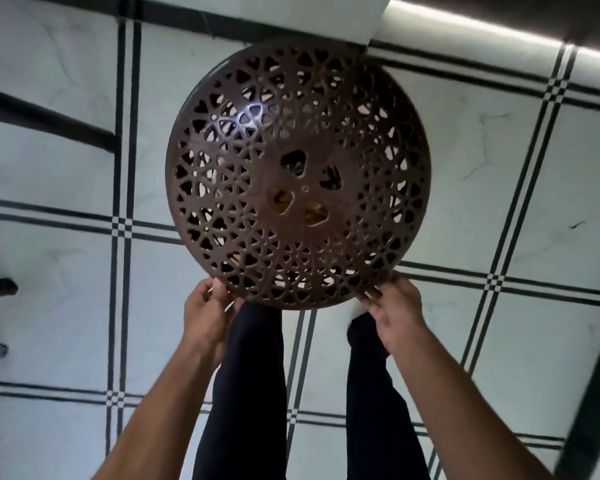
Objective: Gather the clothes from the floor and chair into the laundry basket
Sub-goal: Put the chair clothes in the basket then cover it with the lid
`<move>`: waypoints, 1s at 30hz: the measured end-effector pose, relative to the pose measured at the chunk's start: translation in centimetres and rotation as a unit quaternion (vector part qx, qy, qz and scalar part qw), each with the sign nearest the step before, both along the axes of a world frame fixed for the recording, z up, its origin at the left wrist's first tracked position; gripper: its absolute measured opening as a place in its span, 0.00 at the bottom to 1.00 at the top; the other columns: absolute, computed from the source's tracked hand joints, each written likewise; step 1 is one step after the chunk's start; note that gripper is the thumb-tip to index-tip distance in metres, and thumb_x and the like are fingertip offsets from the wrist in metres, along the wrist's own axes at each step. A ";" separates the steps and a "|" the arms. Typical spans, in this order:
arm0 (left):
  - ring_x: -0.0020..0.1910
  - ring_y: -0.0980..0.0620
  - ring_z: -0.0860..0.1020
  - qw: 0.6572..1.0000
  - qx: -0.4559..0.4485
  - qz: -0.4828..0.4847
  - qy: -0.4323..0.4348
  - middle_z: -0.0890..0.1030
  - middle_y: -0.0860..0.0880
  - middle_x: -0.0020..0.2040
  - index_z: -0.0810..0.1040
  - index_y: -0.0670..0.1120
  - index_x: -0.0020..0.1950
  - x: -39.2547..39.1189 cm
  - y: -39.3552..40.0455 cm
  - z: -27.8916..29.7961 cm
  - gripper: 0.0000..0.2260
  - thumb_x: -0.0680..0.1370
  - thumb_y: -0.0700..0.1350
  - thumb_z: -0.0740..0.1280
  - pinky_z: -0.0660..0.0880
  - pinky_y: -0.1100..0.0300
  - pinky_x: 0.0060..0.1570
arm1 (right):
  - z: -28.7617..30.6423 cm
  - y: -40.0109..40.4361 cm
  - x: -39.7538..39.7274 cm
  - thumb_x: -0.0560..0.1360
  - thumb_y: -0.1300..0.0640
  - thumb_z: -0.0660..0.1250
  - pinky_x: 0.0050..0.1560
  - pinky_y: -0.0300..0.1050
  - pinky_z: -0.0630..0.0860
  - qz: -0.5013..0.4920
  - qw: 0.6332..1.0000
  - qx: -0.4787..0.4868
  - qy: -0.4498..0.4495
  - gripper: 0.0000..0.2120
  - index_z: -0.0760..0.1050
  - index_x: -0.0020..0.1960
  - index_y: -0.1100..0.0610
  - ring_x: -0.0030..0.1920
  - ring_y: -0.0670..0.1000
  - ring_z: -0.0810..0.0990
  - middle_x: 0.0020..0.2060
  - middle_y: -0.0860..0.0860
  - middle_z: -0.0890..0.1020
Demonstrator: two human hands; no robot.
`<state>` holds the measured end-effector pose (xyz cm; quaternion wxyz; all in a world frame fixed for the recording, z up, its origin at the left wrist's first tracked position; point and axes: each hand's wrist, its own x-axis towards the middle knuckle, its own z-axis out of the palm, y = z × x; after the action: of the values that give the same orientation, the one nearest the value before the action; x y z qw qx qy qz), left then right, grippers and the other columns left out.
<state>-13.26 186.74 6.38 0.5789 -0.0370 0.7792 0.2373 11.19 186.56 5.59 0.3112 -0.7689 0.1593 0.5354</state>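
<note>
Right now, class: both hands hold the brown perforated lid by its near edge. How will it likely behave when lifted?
The brown lid probably stays stiff: it holds its domed shape. Its many cut-outs suggest lightness. Gripped only at the near rim by left hand and right hand, it may tilt.

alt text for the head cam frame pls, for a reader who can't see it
Seen from above, a person's left hand and right hand grip the near rim of a round brown perforated lid, apparently the laundry basket's. It sits over a white tiled floor with black grid lines. The person's dark trouser legs show below, and yellow shows through two central holes.
</note>
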 end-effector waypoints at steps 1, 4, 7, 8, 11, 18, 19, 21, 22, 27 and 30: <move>0.56 0.45 0.81 1.000 0.003 -0.003 -0.004 0.82 0.39 0.54 0.76 0.41 0.50 0.2 0.4 -0.1 0.07 0.85 0.40 0.60 0.80 0.58 0.56 | 0.1 0.5 0.3 0.81 0.70 0.60 0.49 0.54 0.81 0.005 1.000 0.004 -0.003 0.11 0.76 0.60 0.65 0.52 0.60 0.83 0.52 0.61 0.84; 0.56 0.45 0.80 1.000 0.018 -0.002 -0.010 0.81 0.39 0.53 0.75 0.42 0.46 0.7 2.2 -0.5 0.09 0.85 0.40 0.60 0.79 0.57 0.56 | -0.1 2.3 1.2 0.81 0.70 0.58 0.48 0.52 0.81 0.019 1.000 0.019 -0.006 0.11 0.77 0.57 0.63 0.49 0.57 0.84 0.49 0.59 0.85; 0.54 0.47 0.81 0.999 0.048 -0.008 -0.021 0.82 0.41 0.55 0.76 0.42 0.53 1.0 4.5 -0.7 0.06 0.85 0.41 0.60 0.78 0.55 0.56 | -0.3 4.3 2.1 0.81 0.70 0.58 0.50 0.54 0.82 0.037 0.999 0.030 -0.011 0.11 0.78 0.52 0.62 0.46 0.55 0.85 0.45 0.57 0.85; 0.51 0.48 0.81 0.998 0.055 -0.014 -0.024 0.82 0.42 0.54 0.75 0.43 0.54 1.2 5.4 -0.9 0.05 0.85 0.41 0.60 0.78 0.54 0.57 | -0.4 5.1 2.3 0.81 0.70 0.58 0.48 0.53 0.82 0.036 0.999 0.033 -0.011 0.11 0.78 0.50 0.62 0.45 0.55 0.85 0.44 0.57 0.85; 0.45 0.50 0.81 0.997 0.076 -0.018 -0.024 0.82 0.44 0.51 0.75 0.45 0.56 1.8 8.5 -1.1 0.05 0.85 0.40 0.60 0.77 0.52 0.55 | -0.7 7.6 3.2 0.80 0.69 0.60 0.45 0.53 0.83 0.025 0.999 0.043 -0.014 0.10 0.79 0.49 0.61 0.45 0.55 0.85 0.44 0.57 0.85; 0.44 0.52 0.84 0.995 0.093 -0.014 -0.030 0.84 0.46 0.47 0.74 0.42 0.60 3.1 13.0 -0.9 0.06 0.85 0.39 0.60 0.83 0.61 0.39 | -0.8 11.2 4.3 0.80 0.64 0.65 0.52 0.57 0.82 0.008 0.998 0.051 -0.019 0.04 0.79 0.48 0.61 0.47 0.56 0.85 0.46 0.58 0.85; 0.43 0.52 0.84 0.995 0.091 -0.019 -0.029 0.84 0.46 0.46 0.74 0.42 0.60 3.2 13.4 -0.9 0.06 0.85 0.40 0.60 0.83 0.61 0.41 | -0.7 11.5 4.5 0.80 0.63 0.66 0.52 0.57 0.82 0.010 0.999 0.050 -0.019 0.04 0.79 0.48 0.61 0.48 0.56 0.85 0.46 0.58 0.85; 0.44 0.52 0.84 0.996 0.087 -0.025 -0.026 0.85 0.46 0.46 0.74 0.42 0.60 3.3 13.7 -1.1 0.06 0.85 0.40 0.61 0.82 0.59 0.45 | -0.8 11.8 4.9 0.80 0.63 0.65 0.53 0.57 0.82 0.012 0.999 0.046 -0.020 0.04 0.78 0.47 0.61 0.48 0.56 0.85 0.45 0.58 0.85; 0.44 0.52 0.84 0.996 0.085 -0.026 -0.024 0.84 0.45 0.46 0.74 0.42 0.60 3.3 13.8 -1.2 0.06 0.85 0.40 0.61 0.82 0.59 0.47 | -0.8 12.0 5.0 0.81 0.63 0.65 0.53 0.57 0.81 0.014 0.999 0.043 -0.020 0.05 0.78 0.47 0.61 0.48 0.56 0.85 0.45 0.58 0.85; 0.44 0.51 0.84 0.995 0.091 -0.047 -0.007 0.83 0.44 0.48 0.75 0.43 0.53 4.0 13.9 -1.2 0.04 0.84 0.39 0.61 0.81 0.61 0.45 | -0.7 12.8 5.9 0.80 0.63 0.65 0.50 0.55 0.81 0.029 0.998 0.041 -0.024 0.04 0.78 0.48 0.61 0.46 0.55 0.85 0.44 0.58 0.85; 0.47 0.49 0.84 0.993 0.096 -0.061 0.004 0.83 0.43 0.49 0.75 0.40 0.56 4.6 13.9 -1.5 0.05 0.85 0.39 0.61 0.81 0.61 0.45 | -0.7 13.4 6.8 0.81 0.63 0.65 0.49 0.55 0.81 0.034 0.998 0.044 -0.024 0.06 0.78 0.47 0.61 0.43 0.54 0.85 0.42 0.57 0.84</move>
<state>-8.63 200.67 4.90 0.5902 0.0676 0.7557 0.2756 17.94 199.92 4.84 0.3298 -0.7719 0.1021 0.5338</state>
